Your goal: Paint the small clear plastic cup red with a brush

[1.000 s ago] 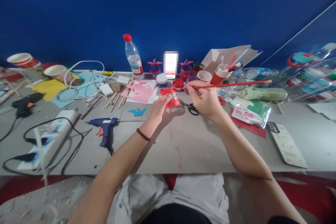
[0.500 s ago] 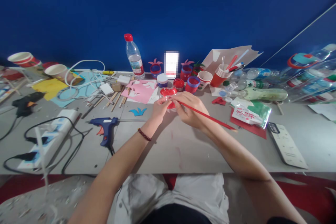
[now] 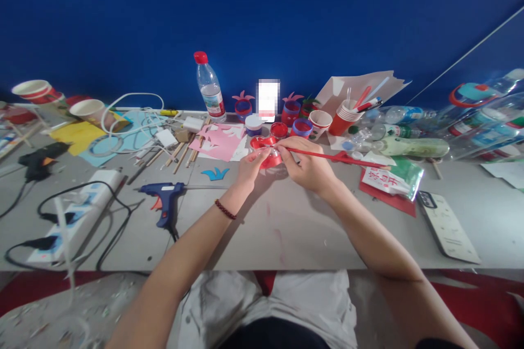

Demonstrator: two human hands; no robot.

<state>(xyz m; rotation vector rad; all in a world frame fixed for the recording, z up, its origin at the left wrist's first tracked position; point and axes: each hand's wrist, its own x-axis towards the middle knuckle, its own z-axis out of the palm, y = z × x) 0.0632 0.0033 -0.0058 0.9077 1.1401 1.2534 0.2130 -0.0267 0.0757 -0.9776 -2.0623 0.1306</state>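
Note:
My left hand (image 3: pixel 250 170) pinches the edge of a small clear plastic piece (image 3: pixel 272 160), rounded like a cut bottle part, with red paint on its wall. In my right hand (image 3: pixel 309 168) is a red-handled paintbrush (image 3: pixel 335 156). Its handle points right, and its tip is hidden near the fingers beside the plastic. Just beyond the hands lies a red ring-like piece (image 3: pixel 257 143). Behind it are an open jar of red paint (image 3: pixel 279 131) and a white-lidded jar (image 3: pixel 254 125). To their right stands a red and purple cup (image 3: pixel 302 130).
A blue glue gun (image 3: pixel 166 196), a blue paper cutout (image 3: pixel 215 174) and a power strip (image 3: pixel 77 212) lie to the left. At the back stands a bottle (image 3: pixel 210 92). On the right are a phone (image 3: pixel 448 226), a packet (image 3: pixel 387 180) and several plastic bottles (image 3: pixel 413 146).
My right hand has shifted slightly right, and the brush handle has swung up and away from me. More of the red-painted plastic shows between the hands. The left hand has barely moved.

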